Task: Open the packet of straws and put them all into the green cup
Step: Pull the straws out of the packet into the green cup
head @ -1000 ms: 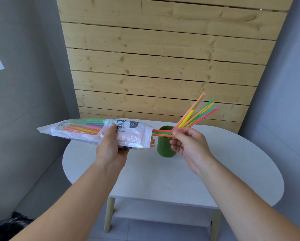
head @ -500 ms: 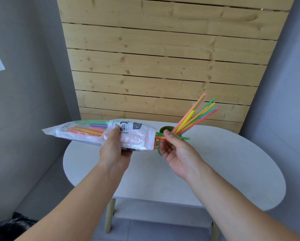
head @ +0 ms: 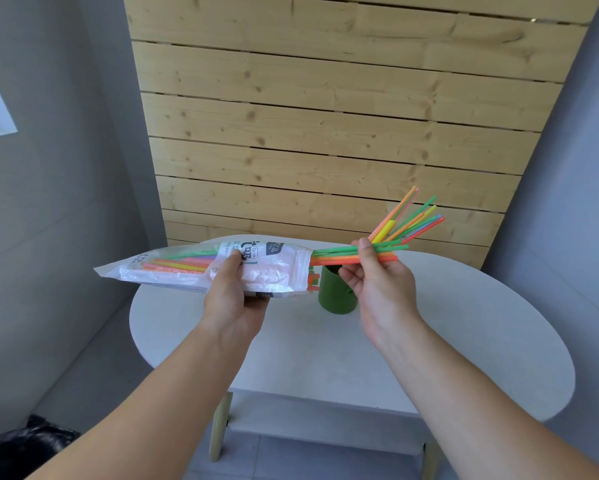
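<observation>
Left hand (head: 235, 299) gripping the straw packet (head: 201, 268) level above the white worktop (head: 464, 341), right hand (head: 377, 289) fingers (head: 365, 249) pinching straws (head: 343, 255) protruding from its right end, green cup (head: 336, 294) standing below, holding more straws (head: 405, 221).

**Plastic, Pine and a Matt Tabletop**

The packet (head: 201, 270) is thin clear plastic film, glossy and crinkled, with a white printed patch across its middle. The straws (head: 346, 255) are smooth plastic in bright neon colours, with a slight sheen. The green cup (head: 336, 292) has a smooth, matt surface; its material cannot be told. The table (head: 464, 341) top is pale and matt with a fine speckle, set on light wooden legs. The wall panel (head: 326, 133) behind is bare, unvarnished-looking wood planks with visible knots and grain. The bag (head: 24, 441) on the floor is black, shiny, crumpled plastic.
</observation>
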`<state>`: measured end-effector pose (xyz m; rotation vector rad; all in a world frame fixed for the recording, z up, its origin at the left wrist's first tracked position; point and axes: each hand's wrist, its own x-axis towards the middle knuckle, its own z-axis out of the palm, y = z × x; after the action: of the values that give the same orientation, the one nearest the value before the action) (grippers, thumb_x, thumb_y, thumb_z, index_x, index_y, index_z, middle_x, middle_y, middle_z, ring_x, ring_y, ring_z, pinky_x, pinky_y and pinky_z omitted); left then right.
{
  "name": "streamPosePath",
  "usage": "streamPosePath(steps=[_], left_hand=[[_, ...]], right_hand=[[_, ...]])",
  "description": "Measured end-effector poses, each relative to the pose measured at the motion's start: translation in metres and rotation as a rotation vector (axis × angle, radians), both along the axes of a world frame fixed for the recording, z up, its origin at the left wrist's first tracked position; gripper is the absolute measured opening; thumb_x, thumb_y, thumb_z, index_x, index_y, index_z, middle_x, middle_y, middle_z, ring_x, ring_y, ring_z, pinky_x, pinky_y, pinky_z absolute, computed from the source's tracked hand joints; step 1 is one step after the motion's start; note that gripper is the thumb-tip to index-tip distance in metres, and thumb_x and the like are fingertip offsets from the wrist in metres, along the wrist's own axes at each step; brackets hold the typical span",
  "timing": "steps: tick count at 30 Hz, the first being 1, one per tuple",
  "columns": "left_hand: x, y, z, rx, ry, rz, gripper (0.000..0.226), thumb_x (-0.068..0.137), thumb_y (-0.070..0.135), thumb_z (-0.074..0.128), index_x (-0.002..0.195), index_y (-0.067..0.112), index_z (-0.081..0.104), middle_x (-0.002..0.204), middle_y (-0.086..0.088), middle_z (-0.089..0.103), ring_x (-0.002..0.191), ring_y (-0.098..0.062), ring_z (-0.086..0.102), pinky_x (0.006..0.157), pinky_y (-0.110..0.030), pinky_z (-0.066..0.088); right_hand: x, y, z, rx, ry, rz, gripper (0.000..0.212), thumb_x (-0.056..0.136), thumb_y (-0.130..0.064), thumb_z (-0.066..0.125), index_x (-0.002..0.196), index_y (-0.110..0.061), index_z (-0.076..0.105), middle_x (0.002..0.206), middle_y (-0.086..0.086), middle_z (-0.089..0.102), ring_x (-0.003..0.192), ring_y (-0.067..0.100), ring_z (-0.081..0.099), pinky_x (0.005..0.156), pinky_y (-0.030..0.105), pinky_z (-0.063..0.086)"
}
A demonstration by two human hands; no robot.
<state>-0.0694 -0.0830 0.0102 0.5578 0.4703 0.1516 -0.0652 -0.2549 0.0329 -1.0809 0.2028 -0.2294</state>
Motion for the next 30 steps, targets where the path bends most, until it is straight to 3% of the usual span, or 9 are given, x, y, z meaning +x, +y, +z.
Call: streamPosePath(steps=[3,9,12,19,22,26,30], left_hand=[[0.0,0.005,0.0,-0.023,0.035,0.016,0.01,0.097,0.02,0.073,0.105,0.016,0.068,0.099,-0.002,0.079,0.078,-0.017,0.077,0.071,-0.035,0.062],[0.004,0.013,-0.002,-0.013,0.049,0.048,0.015,0.096,0.021,0.073,0.109,0.016,0.068,0.104,-0.002,0.079,0.084,-0.017,0.077,0.072,-0.036,0.062],[0.004,0.016,-0.005,-0.004,0.052,0.07,0.022,0.096,0.021,0.074,0.117,0.016,0.067,0.107,-0.002,0.079,0.089,-0.018,0.077,0.071,-0.036,0.062],[0.003,0.017,-0.005,0.015,0.034,0.08,0.035,0.096,0.022,0.074,0.129,0.016,0.064,0.115,-0.003,0.078,0.093,-0.018,0.077,0.074,-0.035,0.063],[0.002,0.013,-0.007,0.038,0.03,0.074,0.039,0.095,0.021,0.074,0.132,0.015,0.063,0.118,-0.004,0.077,0.097,-0.019,0.077,0.078,-0.037,0.063],[0.001,0.007,-0.008,0.052,0.027,0.051,0.038,0.095,0.019,0.074,0.131,0.014,0.063,0.12,-0.005,0.077,0.102,-0.02,0.077,0.083,-0.038,0.063],[0.001,0.005,-0.01,0.063,0.012,0.028,0.035,0.096,0.019,0.073,0.129,0.014,0.063,0.121,-0.006,0.077,0.103,-0.021,0.077,0.086,-0.04,0.063]], right_hand=[[0.003,-0.01,0.006,-0.059,-0.036,-0.007,0.013,0.096,-0.018,0.065,0.088,-0.008,0.068,0.079,0.004,0.07,0.067,0.015,0.07,0.068,0.029,0.058],[0.013,-0.044,0.027,-0.148,-0.118,-0.09,0.019,0.097,-0.021,0.063,0.083,-0.009,0.067,0.078,0.009,0.069,0.061,0.014,0.069,0.064,0.028,0.059],[0.016,-0.065,0.036,-0.212,-0.152,-0.181,0.022,0.098,-0.022,0.063,0.079,-0.011,0.066,0.072,0.005,0.069,0.057,0.012,0.069,0.068,0.032,0.061],[0.013,-0.091,0.042,-0.224,-0.122,-0.327,0.022,0.098,-0.021,0.061,0.078,-0.017,0.066,0.082,0.006,0.071,0.064,0.013,0.07,0.069,0.031,0.058],[0.011,-0.093,0.043,-0.336,-0.136,-0.423,0.025,0.097,-0.023,0.063,0.072,-0.018,0.065,0.072,-0.001,0.069,0.053,0.008,0.068,0.073,0.038,0.062],[0.01,-0.093,0.043,-0.514,-0.188,-0.463,0.03,0.094,-0.03,0.063,0.065,-0.021,0.062,0.056,-0.01,0.067,0.057,0.013,0.072,0.072,0.048,0.06],[0.017,-0.09,0.038,-0.645,-0.172,-0.423,0.031,0.095,-0.032,0.063,0.068,-0.017,0.06,0.061,-0.004,0.068,0.061,0.017,0.075,0.064,0.036,0.056]])
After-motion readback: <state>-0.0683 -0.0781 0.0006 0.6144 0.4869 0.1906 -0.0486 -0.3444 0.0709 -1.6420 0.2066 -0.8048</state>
